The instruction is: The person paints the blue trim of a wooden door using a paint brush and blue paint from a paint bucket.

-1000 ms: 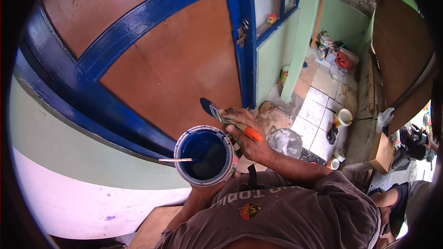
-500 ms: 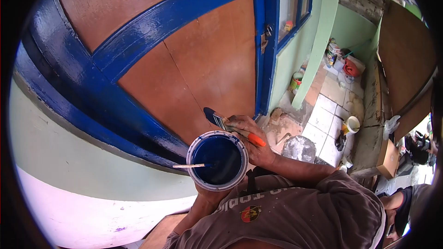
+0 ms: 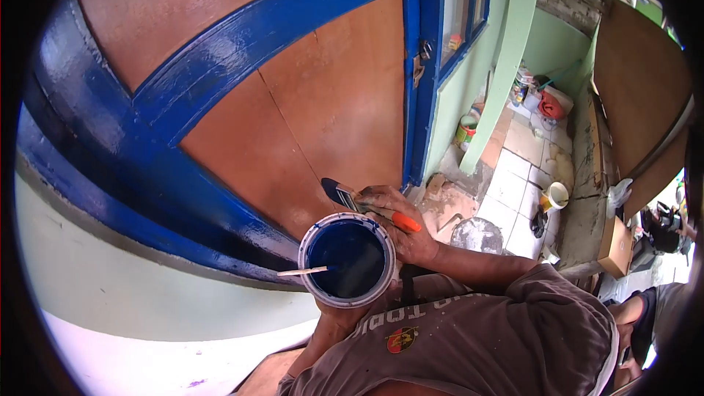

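A person's right hand (image 3: pixel 392 214) stays clenched on an orange-handled paintbrush (image 3: pixel 345 196), its blue-loaded bristles barely moved from just above the open paint can (image 3: pixel 347 301), which the left hand (image 3: pixel 328 309) grips from beneath, close to the part-painted door (image 3: pixel 330 103).

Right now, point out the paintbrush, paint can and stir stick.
paintbrush (image 3: pixel 331 190), head view, on its blue bristles.
paint can (image 3: pixel 348 302), head view, on its rim.
stir stick (image 3: pixel 301 271), head view, on its pale shaft.
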Action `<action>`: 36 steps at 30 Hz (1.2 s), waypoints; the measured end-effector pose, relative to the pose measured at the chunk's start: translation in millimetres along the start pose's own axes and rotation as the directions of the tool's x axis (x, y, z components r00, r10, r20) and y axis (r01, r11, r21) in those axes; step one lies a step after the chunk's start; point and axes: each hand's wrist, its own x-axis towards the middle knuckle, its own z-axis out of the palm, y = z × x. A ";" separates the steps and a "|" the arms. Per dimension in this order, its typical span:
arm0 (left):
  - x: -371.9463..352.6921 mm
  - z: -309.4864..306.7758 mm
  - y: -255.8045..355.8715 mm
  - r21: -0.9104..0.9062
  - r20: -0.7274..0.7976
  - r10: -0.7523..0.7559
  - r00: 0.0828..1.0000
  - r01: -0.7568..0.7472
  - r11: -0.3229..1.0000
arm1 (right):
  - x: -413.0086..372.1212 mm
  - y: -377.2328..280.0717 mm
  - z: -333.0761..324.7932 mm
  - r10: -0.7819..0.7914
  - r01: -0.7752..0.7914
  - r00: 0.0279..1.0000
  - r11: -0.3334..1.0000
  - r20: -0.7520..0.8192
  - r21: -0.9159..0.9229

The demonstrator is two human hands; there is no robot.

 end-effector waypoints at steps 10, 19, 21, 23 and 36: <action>35.0 -0.5 6.3 0.096 0.058 0.004 0.998 -0.010 0.995 | 10.1 23.7 -21.1 0.010 -0.012 0.996 1.000 -0.087 -0.019; 91.6 31.4 21.9 0.205 0.084 0.042 0.996 -0.058 0.977 | 33.0 56.9 -74.6 0.054 -0.041 0.988 0.995 -0.143 0.092; 113.1 46.3 24.2 0.269 0.099 0.073 0.992 -0.097 0.958 | 41.6 67.5 -93.4 0.061 -0.039 0.988 0.988 -0.143 0.152; 135.0 66.1 29.1 0.364 0.121 0.119 0.986 -0.155 0.918 | 51.4 72.3 -116.1 0.082 -0.065 0.989 0.989 -0.125 0.135; 205.9 140.3 89.3 0.268 -0.144 0.084 0.986 -0.043 0.963 | 118.1 119.2 -197.6 0.224 -0.249 0.968 0.886 0.109 0.390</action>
